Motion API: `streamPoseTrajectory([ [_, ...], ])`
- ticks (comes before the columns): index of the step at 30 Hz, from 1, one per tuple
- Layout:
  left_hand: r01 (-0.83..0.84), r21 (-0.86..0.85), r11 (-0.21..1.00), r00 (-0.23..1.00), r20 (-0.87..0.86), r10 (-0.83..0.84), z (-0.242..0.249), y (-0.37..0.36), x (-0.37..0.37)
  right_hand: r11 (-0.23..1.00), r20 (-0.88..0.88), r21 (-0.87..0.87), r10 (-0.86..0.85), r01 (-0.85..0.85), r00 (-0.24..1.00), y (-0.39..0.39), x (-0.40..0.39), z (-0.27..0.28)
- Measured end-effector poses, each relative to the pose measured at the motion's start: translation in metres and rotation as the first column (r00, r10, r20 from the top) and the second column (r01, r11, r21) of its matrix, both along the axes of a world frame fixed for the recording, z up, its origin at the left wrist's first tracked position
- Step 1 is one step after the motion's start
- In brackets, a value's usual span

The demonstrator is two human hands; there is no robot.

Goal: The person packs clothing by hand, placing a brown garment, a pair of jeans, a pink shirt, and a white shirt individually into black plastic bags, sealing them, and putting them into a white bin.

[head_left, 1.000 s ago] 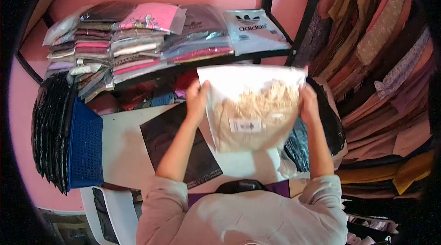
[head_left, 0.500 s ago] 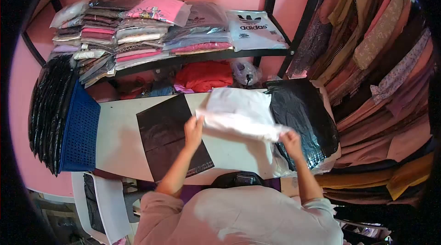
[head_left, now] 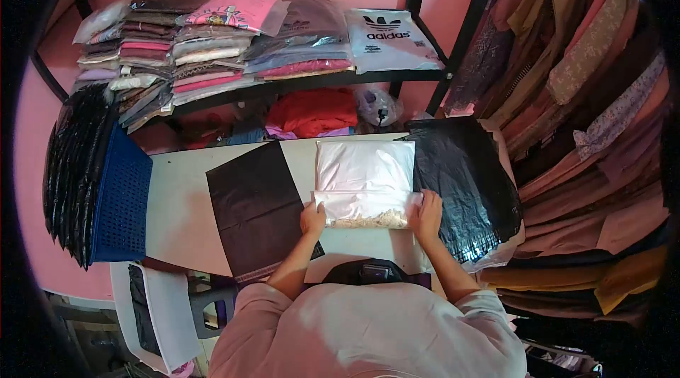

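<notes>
A white plastic package (head_left: 365, 165) lies on the table in front of me, its near part folded over into a flap with a beige patterned strip along the lower edge. My left hand (head_left: 313, 218) grips the flap's left edge, thumb on top. At the opposite edge my right hand (head_left: 426, 213) holds the flap's right corner, with its lower fingers partly hidden. Left of the package a flat black plastic mailer bag (head_left: 248, 201) lies at a slant. Close to my right hand is a stack of black plastic bags (head_left: 464, 187).
A blue basket (head_left: 124, 208) holding black packages stands at the table's left end. Above the table, a shelf (head_left: 297, 82) bears piles of bagged clothes and an adidas bag (head_left: 393, 41). Garments (head_left: 588, 109) hang at the right. A white chair (head_left: 173, 321) stands at lower left.
The white package's near edge has come down flat onto the table, showing the beige strip. Both hands have moved closer together, the left to the right, the right to the left.
</notes>
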State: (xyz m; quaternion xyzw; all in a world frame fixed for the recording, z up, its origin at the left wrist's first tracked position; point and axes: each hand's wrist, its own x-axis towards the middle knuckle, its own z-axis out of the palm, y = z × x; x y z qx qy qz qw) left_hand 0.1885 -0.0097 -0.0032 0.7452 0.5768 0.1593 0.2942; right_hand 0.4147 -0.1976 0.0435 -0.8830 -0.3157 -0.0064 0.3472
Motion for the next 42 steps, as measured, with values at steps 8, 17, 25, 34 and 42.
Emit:
streamPoseTrajectory([
  [8,0.036,0.373,0.927,0.999,0.019,-0.047,0.065,-0.026,0.023,0.365,-0.106,-0.358,0.898,-0.859,0.426,0.021,-0.017,0.016],
  [17,0.694,0.282,0.662,0.719,-0.23,-0.656,0.03,-0.03,0.047,0.58,0.003,-0.411,0.772,-0.703,0.636,0.04,-0.018,-0.007],
  [25,0.569,0.399,0.719,0.822,-0.284,-0.493,0.037,0.004,0.083,0.809,0.222,-0.35,0.562,-0.473,0.797,0.096,0.002,-0.008],
  [34,0.632,0.252,0.732,0.762,-0.375,-0.528,0.033,0.025,0.093,0.795,0.175,-0.406,0.553,-0.452,0.815,0.111,0.009,-0.01],
  [42,0.619,0.25,0.744,0.779,-0.31,-0.545,0.027,0.028,0.094,0.766,0.128,-0.459,0.559,-0.451,0.819,0.114,0.012,-0.012],
])
